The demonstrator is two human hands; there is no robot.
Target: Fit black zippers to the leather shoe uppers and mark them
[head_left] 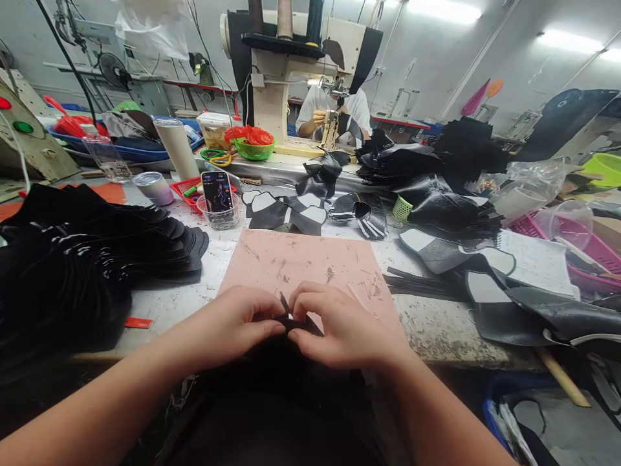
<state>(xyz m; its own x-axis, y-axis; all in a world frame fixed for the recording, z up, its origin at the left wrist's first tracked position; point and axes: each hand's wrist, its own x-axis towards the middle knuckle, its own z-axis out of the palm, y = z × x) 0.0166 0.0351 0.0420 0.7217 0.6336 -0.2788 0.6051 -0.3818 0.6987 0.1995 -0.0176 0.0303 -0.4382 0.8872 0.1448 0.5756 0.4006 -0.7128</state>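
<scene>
At the near edge of the pink work board (295, 262), both hands pinch one black leather-like piece (310, 325). My left hand (245, 317) grips it between thumb and fingers from the left. Close beside it, my right hand (334, 320) has thumb and fingers closed on the same piece. A narrow dark tip stands up between the fingertips. The piece's lower part blends into the dark area below, so its full shape is hidden.
A tall stack of black cut pieces (160, 239) lies at left. Dark strips (422, 283) and black pieces with white patches (504, 310) lie at right. Behind the board are a phone (217, 192) in a clear tub and a sewing machine (269, 97); a person (356, 107) sits beyond.
</scene>
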